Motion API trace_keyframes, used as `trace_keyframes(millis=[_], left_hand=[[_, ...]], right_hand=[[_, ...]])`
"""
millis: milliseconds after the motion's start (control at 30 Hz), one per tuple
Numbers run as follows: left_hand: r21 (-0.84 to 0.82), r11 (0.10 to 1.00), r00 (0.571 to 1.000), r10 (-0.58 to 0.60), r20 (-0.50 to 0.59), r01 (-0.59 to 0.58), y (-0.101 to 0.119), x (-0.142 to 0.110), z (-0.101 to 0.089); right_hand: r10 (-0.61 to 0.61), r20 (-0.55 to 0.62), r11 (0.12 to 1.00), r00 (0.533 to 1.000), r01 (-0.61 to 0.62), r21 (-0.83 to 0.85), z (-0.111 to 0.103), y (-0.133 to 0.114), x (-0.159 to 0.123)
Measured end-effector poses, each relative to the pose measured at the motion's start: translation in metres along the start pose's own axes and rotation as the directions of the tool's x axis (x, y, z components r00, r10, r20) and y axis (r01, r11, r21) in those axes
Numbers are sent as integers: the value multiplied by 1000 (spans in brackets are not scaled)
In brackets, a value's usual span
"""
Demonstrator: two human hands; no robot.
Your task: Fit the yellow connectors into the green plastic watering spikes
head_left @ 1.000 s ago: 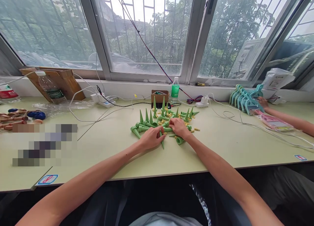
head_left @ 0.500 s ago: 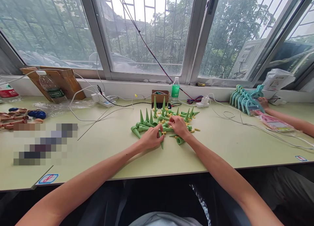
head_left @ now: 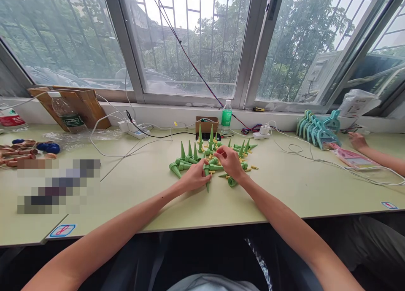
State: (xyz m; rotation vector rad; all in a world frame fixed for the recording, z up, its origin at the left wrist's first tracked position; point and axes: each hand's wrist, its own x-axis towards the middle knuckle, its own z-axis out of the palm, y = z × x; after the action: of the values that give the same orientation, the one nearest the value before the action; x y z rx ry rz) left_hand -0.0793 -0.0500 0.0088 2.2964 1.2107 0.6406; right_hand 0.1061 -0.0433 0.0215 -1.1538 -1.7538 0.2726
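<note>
My left hand (head_left: 196, 175) is closed around a green plant watering spike (head_left: 207, 180), whose tip points down toward me. A small yellow valve (head_left: 211, 172) sticks out at its side. Just right of it, my right hand (head_left: 229, 161) hovers with thumb and fingers pinched together; whatever may be between the fingertips is too small to make out. More green watering spikes (head_left: 174, 169) lie left of and behind my hands, some standing tip up (head_left: 200, 134). Loose yellow valves (head_left: 254, 167) lie to the right beside another spike's open cap (head_left: 232, 181).
A water bottle (head_left: 226, 114) and a small cardboard box (head_left: 206, 124) stand behind the pile. White cables (head_left: 294, 149) cross the table (head_left: 284, 189). At right, a co-worker's hand (head_left: 358, 141) is near teal hangers (head_left: 319, 130) and a pink packet (head_left: 354, 157). Brown items (head_left: 22, 152) lie far left.
My right hand has shifted slightly, its fingertips lifting a little from the pile. The spike in my left hand has turned slightly. The co-worker's hand has moved right, away from the hangers.
</note>
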Motion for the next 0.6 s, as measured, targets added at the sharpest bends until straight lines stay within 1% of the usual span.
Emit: trace_keyframes(millis=[167,333,467,600], left_hand=[[4,1000,1000,-13,16,13,-1,1,0],[-13,1000,1000,-12,28,13,0,1,-1],[-24,999,999,-20,34,21,-1,2,-1],[-19,999,999,-27,36,28,-1,2,-1]], right_hand=[[11,28,999,1000,-13,51,2,-2,-2],[5,27,992,1000,-9,124,4,0,-2],[26,44,989,999,-32,147,5,0,-1],[5,40,990,999,-11,142,5,1,-1]])
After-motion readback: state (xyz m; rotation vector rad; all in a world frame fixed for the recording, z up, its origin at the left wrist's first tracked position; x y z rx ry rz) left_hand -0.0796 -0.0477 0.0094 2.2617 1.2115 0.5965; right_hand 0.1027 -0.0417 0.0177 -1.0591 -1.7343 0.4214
